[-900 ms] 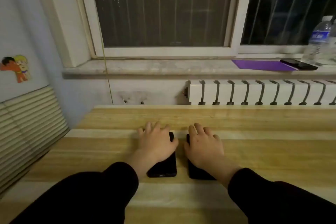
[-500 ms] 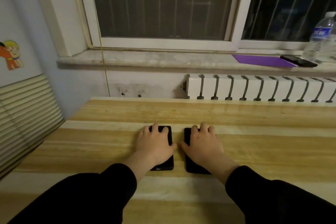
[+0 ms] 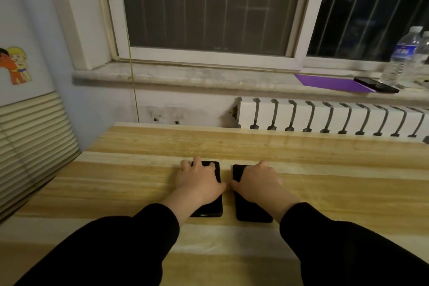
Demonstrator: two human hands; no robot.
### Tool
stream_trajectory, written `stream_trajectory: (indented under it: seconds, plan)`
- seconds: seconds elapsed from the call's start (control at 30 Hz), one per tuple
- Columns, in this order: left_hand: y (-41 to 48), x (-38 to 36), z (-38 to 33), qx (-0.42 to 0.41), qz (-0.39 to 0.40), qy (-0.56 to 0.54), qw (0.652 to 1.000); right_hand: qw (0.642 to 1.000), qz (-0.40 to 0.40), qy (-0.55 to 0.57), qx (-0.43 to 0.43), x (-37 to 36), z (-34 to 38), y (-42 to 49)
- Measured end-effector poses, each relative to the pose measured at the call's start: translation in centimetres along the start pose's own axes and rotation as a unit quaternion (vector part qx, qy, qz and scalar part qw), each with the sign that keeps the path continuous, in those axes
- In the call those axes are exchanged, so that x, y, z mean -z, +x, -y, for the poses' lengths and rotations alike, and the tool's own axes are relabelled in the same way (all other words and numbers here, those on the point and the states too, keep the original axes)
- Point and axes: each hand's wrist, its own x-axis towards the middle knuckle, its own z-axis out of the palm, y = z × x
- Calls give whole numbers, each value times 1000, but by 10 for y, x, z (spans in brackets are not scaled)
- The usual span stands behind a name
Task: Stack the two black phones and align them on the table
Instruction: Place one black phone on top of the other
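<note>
Two black phones lie flat side by side on the wooden table [image 3: 336, 183], a narrow gap between them. My left hand [image 3: 197, 181] covers the left phone [image 3: 214, 206], fingers curled over its far edge and thumb at its right side. My right hand [image 3: 258, 183] covers the right phone [image 3: 249, 212], fingers curled over its far end and thumb at its left side. Only the near ends and far corners of both phones show. Both phones rest on the table surface.
A radiator [image 3: 325, 116] stands behind the table's far edge. The windowsill above holds a purple sheet [image 3: 329, 82], a third dark phone [image 3: 376, 85] and a water bottle [image 3: 401, 55]. A slatted blind [image 3: 30, 141] is at the left.
The fingers of both hands have curled down over the far edges of the phones. The phones stay side by side on the table; the view shifted slightly.
</note>
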Motion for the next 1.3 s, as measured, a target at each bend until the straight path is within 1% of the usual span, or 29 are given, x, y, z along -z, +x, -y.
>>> stream_trajectory:
  seconds: [0.13, 0.23, 0.37, 0.5, 0.63, 0.7, 0.8, 0.87, 0.93, 0.97, 1.07, 1.1, 1.2, 1.3]
  plan:
    - [-1, -1, -1, -2, -8, -3, 1000, 996, -50, -45, 57, 5, 8, -8]
    - [-4, -5, 1, -2, -29, -6, 1000, 992, -61, -62, 86, 12, 13, -12]
    - [-4, -5, -1, 1, -59, -20, 998, 993, -66, -48, 85, 19, 12, -13]
    - [-1, 7, -3, -7, -83, -10, 996, 994, -77, -45, 70, 29, 5, -12]
    - [1, 21, -5, -9, -101, -57, 993, 992, -110, -33, 57, 38, -6, -8]
    - [3, 26, -5, -3, -110, -73, 991, 992, -117, -8, 43, 38, -7, -5]
    - [4, 29, -4, -3, -125, -76, 989, 987, -109, 114, 43, 38, -7, 1]
    - [5, 29, -4, -9, -130, -88, 988, 970, -96, 219, 39, 39, -7, 6]
    - [6, 28, -1, -15, -134, -106, 985, 946, -86, 310, 36, 40, -5, 10]
    - [6, 28, 1, -16, -139, -121, 983, 931, -77, 356, 30, 39, -4, 11]
    - [6, 28, 7, -29, -144, -196, 970, 869, -37, 493, 10, 32, -2, 10]
    - [6, 27, 8, -38, -143, -222, 964, 853, -33, 520, 4, 30, -1, 9]
    - [7, 24, 10, -57, -141, -281, 948, 827, -23, 561, -17, 27, 2, 6]
    - [10, 22, 12, -60, -131, -357, 923, 798, -13, 601, -35, 27, 7, 6]
